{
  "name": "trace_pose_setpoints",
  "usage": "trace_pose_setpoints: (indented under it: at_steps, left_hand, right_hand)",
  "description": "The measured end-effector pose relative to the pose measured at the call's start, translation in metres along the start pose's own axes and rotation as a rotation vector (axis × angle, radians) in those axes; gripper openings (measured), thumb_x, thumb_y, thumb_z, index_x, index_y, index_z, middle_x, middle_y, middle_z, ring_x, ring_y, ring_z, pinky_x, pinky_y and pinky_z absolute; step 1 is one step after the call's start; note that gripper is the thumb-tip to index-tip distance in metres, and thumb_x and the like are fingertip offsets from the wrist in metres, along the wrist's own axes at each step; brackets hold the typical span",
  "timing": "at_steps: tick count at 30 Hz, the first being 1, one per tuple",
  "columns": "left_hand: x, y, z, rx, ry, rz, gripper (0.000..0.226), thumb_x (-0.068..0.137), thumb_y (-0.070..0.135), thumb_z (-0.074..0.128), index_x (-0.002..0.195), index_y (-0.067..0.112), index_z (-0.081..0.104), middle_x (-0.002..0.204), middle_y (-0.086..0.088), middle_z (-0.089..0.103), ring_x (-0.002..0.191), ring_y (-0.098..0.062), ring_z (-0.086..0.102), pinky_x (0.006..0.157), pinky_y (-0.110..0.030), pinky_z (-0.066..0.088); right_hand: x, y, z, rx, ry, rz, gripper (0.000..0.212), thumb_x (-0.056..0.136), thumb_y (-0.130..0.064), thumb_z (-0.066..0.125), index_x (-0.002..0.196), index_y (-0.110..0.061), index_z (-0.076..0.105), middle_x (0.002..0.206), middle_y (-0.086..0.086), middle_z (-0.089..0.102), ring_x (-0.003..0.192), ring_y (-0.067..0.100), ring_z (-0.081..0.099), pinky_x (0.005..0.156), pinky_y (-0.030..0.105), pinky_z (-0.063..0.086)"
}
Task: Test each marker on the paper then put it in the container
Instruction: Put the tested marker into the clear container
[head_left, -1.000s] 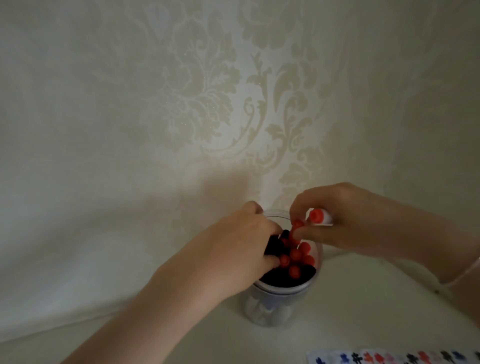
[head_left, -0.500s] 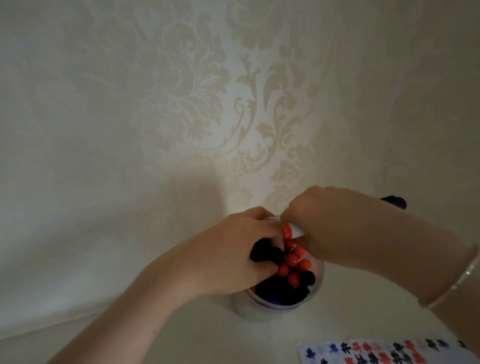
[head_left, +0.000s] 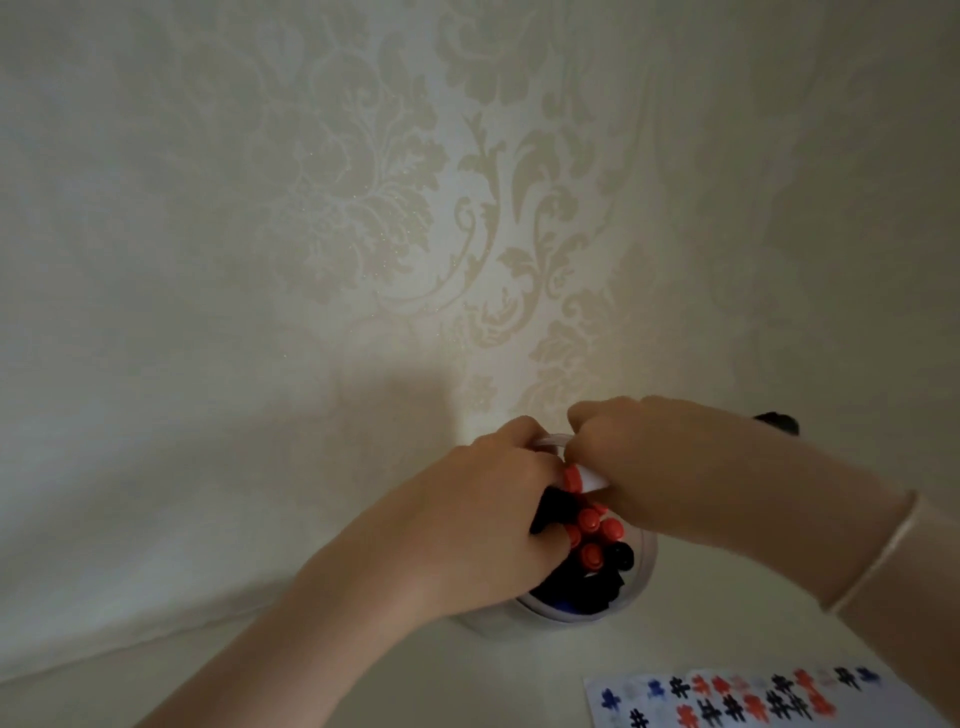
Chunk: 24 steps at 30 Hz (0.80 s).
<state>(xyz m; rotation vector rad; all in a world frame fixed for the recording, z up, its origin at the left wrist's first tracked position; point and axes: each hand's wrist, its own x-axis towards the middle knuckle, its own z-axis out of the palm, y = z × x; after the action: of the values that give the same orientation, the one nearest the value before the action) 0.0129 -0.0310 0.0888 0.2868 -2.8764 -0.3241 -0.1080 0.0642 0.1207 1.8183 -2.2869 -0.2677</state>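
Observation:
A clear round container (head_left: 641, 582) stands near the wall, packed with several upright markers with red (head_left: 592, 553) and black (head_left: 621, 556) caps. My left hand (head_left: 483, 535) curls over the container's left rim, its fingers among the black-capped markers. My right hand (head_left: 654, 467) grips a white marker with a red cap (head_left: 574, 478) and holds it tilted over the container's far rim, cap toward my left hand. The paper (head_left: 727, 696), marked with blue, black and red hash signs, lies at the lower right.
A patterned cream wall rises right behind the container. A dark object (head_left: 779, 422) peeks out behind my right wrist. The surface under the container is pale and plain. A thin bracelet (head_left: 878, 556) circles my right wrist.
My right hand has swung the red-capped marker from pointing right of the container to lying over its far rim, cap toward my left hand. The view has dropped, showing more paper.

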Motion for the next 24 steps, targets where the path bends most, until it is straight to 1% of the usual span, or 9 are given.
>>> trace_pose_setpoints:
  at_steps: [2, 5, 8, 10, 12, 15, 17, 21, 24]
  left_hand:
    - [0.000, -0.002, -0.001, -0.032, -0.001, -0.008, 0.034, 0.086, 0.043, 0.047, 0.117, 0.034, 0.059, 0.116, 0.012, 0.045, 0.098, -0.010, 0.056, 0.088, -0.031, 0.049]
    - [0.002, -0.001, 0.001, -0.023, 0.014, -0.036, 0.045, 0.084, 0.055, 0.040, 0.118, 0.032, 0.059, 0.117, 0.014, 0.045, 0.101, -0.010, 0.055, 0.091, -0.032, 0.047]
    - [0.004, -0.008, 0.000, -0.042, 0.032, -0.068, 0.031, 0.091, 0.047, 0.045, 0.113, 0.029, 0.057, 0.119, 0.016, 0.044, 0.104, -0.010, 0.053, 0.093, -0.032, 0.046]
    - [0.004, -0.016, -0.004, -0.117, 0.025, -0.070, 0.022, 0.092, 0.042, 0.051, 0.109, 0.029, 0.059, 0.117, 0.018, 0.045, 0.106, -0.005, 0.051, 0.095, -0.029, 0.044]
    - [0.007, -0.025, -0.007, -0.178, 0.024, -0.078, 0.017, 0.092, 0.038, 0.054, 0.104, 0.030, 0.062, 0.112, 0.020, 0.047, 0.104, 0.000, 0.050, 0.094, -0.024, 0.042]
    - [0.016, -0.034, -0.012, -0.228, 0.031, -0.113, 0.003, 0.089, 0.034, 0.061, 0.092, 0.034, 0.064, 0.104, 0.019, 0.053, 0.100, 0.000, 0.052, 0.092, -0.023, 0.043]
    - [0.023, -0.039, -0.014, -0.281, 0.030, -0.121, 0.008, 0.086, 0.031, 0.066, 0.082, 0.038, 0.065, 0.100, 0.018, 0.059, 0.099, 0.000, 0.056, 0.095, -0.028, 0.045]
    - [0.031, -0.048, -0.014, -0.397, 0.020, -0.173, 0.009, 0.082, 0.026, 0.071, 0.086, 0.033, 0.067, 0.101, 0.014, 0.068, 0.103, -0.001, 0.061, 0.098, -0.033, 0.046]
    - [0.038, -0.050, -0.013, -0.363, 0.049, -0.244, 0.003, 0.084, 0.023, 0.069, 0.085, 0.025, 0.066, 0.097, 0.006, 0.071, 0.096, -0.009, 0.064, 0.093, -0.037, 0.048]
  right_hand:
    - [-0.002, 0.000, 0.005, 0.019, 0.032, -0.012, 0.037, 0.095, -0.017, 0.044, 0.063, -0.023, 0.025, 0.074, -0.006, 0.031, 0.057, 0.007, 0.034, 0.049, 0.020, 0.024]
    - [-0.002, 0.006, 0.001, 0.194, -0.029, 0.023, 0.030, 0.093, -0.020, 0.045, 0.064, -0.021, 0.042, 0.079, 0.000, 0.051, 0.063, 0.015, 0.051, 0.053, 0.024, 0.037]
    - [0.002, 0.011, -0.005, 0.360, -0.052, 0.028, 0.020, 0.090, -0.019, 0.048, 0.081, -0.014, 0.065, 0.085, 0.006, 0.064, 0.078, 0.022, 0.063, 0.068, 0.035, 0.052]
    - [0.007, 0.015, -0.004, 0.442, 0.017, 0.044, 0.019, 0.090, -0.021, 0.053, 0.091, -0.018, 0.072, 0.087, 0.003, 0.068, 0.083, 0.020, 0.065, 0.076, 0.037, 0.053]
    - [0.014, 0.016, -0.002, 0.522, 0.075, 0.059, 0.019, 0.090, -0.023, 0.057, 0.095, -0.028, 0.074, 0.090, -0.001, 0.070, 0.085, 0.016, 0.065, 0.079, 0.034, 0.053]
    - [0.026, 0.017, -0.001, 0.554, 0.113, 0.060, 0.021, 0.089, -0.019, 0.059, 0.092, -0.033, 0.075, 0.087, -0.004, 0.071, 0.082, 0.013, 0.066, 0.075, 0.028, 0.054]
    - [0.034, 0.019, -0.004, 0.557, 0.107, 0.083, 0.020, 0.087, -0.015, 0.062, 0.091, -0.029, 0.075, 0.080, -0.006, 0.068, 0.077, 0.012, 0.066, 0.067, 0.021, 0.053]
    - [0.049, 0.022, -0.010, 0.513, 0.033, 0.097, 0.012, 0.086, -0.014, 0.063, 0.088, -0.020, 0.074, 0.070, -0.001, 0.070, 0.066, 0.010, 0.070, 0.063, 0.019, 0.054]
    - [0.060, 0.019, -0.003, 0.503, 0.105, 0.097, 0.016, 0.087, -0.014, 0.061, 0.090, -0.022, 0.074, 0.071, 0.002, 0.070, 0.069, 0.015, 0.071, 0.066, 0.021, 0.055]
